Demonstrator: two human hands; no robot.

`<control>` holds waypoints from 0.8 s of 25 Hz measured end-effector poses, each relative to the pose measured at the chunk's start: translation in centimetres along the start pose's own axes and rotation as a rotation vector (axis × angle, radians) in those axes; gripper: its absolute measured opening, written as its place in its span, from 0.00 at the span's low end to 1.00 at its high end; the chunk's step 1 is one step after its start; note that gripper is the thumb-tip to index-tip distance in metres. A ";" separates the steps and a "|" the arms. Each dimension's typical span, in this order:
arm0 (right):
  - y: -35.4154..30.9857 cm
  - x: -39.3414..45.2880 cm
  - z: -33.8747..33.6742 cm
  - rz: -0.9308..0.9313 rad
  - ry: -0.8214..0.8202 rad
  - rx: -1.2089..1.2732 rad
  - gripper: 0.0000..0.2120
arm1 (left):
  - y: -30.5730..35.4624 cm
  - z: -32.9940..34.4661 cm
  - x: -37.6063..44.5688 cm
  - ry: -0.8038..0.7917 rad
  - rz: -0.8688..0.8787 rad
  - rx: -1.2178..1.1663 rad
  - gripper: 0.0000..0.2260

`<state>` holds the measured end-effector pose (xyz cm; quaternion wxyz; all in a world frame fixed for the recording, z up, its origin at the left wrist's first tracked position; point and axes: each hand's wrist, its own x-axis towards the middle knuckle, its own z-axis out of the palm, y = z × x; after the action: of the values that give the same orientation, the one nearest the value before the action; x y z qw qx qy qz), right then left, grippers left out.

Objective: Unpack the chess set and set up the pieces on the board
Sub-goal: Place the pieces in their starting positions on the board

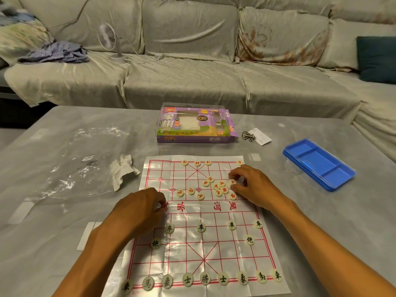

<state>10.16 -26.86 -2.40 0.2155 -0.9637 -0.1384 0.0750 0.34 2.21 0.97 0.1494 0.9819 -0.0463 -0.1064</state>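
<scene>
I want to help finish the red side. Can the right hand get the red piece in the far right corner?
Probably yes. The right hand hovers just below that corner piece, and nothing lies between them on the board.

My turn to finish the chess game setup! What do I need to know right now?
Left hand: fingers curled at the board's left side by the river; a bit of red shows at the fingertips, unclear whether it is a piece.
Right hand: its grip pinches a red piece at the loose pile.
Board: flat on the table.
Done: the black pieces stand in the near rows, with one soldier's spot hidden under the left hand. Four red pieces sit on the far row.
Left: the red pile in the far half still needs sorting onto its points.
Box lies beyond the board.
</scene>
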 end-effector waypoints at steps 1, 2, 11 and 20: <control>0.0 0.0 0.0 0.003 0.009 -0.001 0.16 | 0.0 0.0 0.0 0.000 -0.002 -0.001 0.13; 0.0 0.0 0.0 0.007 0.014 -0.001 0.16 | 0.1 0.0 0.0 -0.002 -0.005 -0.002 0.12; 0.8 0.0 -1.4 0.051 -0.044 -0.038 0.13 | 0.0 0.0 -0.1 0.004 -0.006 0.003 0.13; 3.1 -1.3 -3.2 0.051 -0.109 0.006 0.13 | 0.0 0.0 -0.1 0.006 -0.002 0.020 0.12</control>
<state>10.30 -31.27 -0.76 0.2084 -0.9609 -0.1249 0.1331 0.25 2.18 0.99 0.1394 0.9838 -0.0457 -0.1030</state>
